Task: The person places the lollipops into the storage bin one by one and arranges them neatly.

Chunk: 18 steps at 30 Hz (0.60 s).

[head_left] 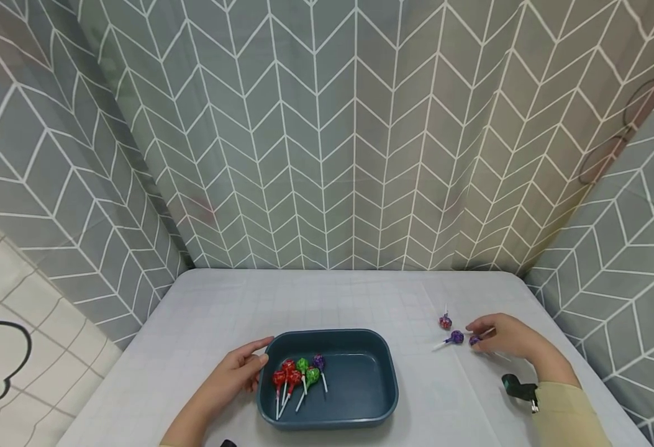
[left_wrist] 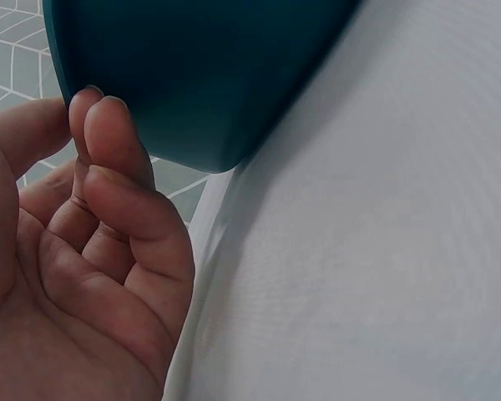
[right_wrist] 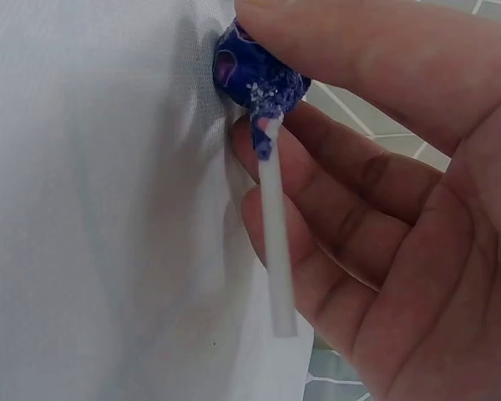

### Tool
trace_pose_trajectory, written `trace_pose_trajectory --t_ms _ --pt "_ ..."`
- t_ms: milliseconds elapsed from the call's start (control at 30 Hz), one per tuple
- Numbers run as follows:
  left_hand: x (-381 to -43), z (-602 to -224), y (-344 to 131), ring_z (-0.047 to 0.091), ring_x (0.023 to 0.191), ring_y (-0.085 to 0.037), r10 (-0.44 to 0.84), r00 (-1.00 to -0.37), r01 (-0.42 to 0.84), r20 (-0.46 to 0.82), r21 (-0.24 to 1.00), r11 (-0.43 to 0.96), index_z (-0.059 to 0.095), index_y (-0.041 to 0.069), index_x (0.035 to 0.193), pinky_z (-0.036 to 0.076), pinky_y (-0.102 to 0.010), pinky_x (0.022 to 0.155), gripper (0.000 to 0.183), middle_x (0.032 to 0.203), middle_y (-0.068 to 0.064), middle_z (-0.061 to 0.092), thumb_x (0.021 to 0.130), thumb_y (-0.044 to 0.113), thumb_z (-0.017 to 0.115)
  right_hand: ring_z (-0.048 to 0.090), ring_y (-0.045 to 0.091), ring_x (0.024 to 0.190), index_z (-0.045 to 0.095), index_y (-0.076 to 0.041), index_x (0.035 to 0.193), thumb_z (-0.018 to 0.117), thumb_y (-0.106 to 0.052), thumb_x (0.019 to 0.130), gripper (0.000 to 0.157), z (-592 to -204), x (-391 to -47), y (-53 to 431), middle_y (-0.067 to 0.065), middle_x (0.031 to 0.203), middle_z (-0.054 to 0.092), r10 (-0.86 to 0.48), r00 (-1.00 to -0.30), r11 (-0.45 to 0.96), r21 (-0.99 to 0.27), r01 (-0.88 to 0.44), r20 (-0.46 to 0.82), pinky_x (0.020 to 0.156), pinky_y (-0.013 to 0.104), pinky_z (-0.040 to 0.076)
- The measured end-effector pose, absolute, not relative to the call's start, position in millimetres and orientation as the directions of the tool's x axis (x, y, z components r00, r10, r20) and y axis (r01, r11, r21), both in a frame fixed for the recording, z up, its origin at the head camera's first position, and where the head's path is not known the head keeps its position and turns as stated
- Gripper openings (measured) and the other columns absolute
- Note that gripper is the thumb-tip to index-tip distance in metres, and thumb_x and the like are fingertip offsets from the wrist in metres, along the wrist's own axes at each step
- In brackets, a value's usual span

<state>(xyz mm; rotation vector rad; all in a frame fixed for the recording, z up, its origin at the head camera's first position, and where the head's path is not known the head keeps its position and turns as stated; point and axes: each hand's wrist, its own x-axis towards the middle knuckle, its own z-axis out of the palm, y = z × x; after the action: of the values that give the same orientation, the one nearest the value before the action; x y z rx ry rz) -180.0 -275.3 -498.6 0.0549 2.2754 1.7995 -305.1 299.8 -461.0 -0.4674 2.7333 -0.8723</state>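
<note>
On the left, my left hand [head_left: 236,371] holds the left rim of a dark blue tray [head_left: 363,385], thumb at the rim and fingers along the outer wall. Several lollipops lie in the tray's left half: red ones [head_left: 288,365], green ones [head_left: 312,375] and a purple one [head_left: 318,361]. Over at the right, my right hand [head_left: 508,338] pinches a purple lollipop [right_wrist: 263,71] by its wrapped head, its white stick pointing back toward the palm. Just left of these fingers lie another purple lollipop [head_left: 456,337] and a red-and-purple one [head_left: 445,321].
A white cloth covers the table [head_left: 327,298]. Grey curtains [head_left: 332,155] with white lines stand behind it and at both sides. A small black device [head_left: 519,388] is at the right wrist by the sleeve.
</note>
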Motion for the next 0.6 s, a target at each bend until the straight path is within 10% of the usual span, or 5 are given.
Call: trace_pose_trajectory --t_ms 600 --pt "-178 -499 -278 0.058 0.067 -0.023 0.172 -0.971 -0.123 -0.168 0.962 0.244 0.045 0.014 0.149 0.05 -0.031 0.06 0.058 0.082 -0.012 0.064 0.099 0.038 0.06 0.061 0.023 0.09 0.069 -0.004 0.112 0.079 -0.02 0.084 0.034 -452 -293 300 0.005 0.1 0.066 -0.371 -0.925 0.769 -0.585 -0.257 -0.082 0.076 0.041 0.051"
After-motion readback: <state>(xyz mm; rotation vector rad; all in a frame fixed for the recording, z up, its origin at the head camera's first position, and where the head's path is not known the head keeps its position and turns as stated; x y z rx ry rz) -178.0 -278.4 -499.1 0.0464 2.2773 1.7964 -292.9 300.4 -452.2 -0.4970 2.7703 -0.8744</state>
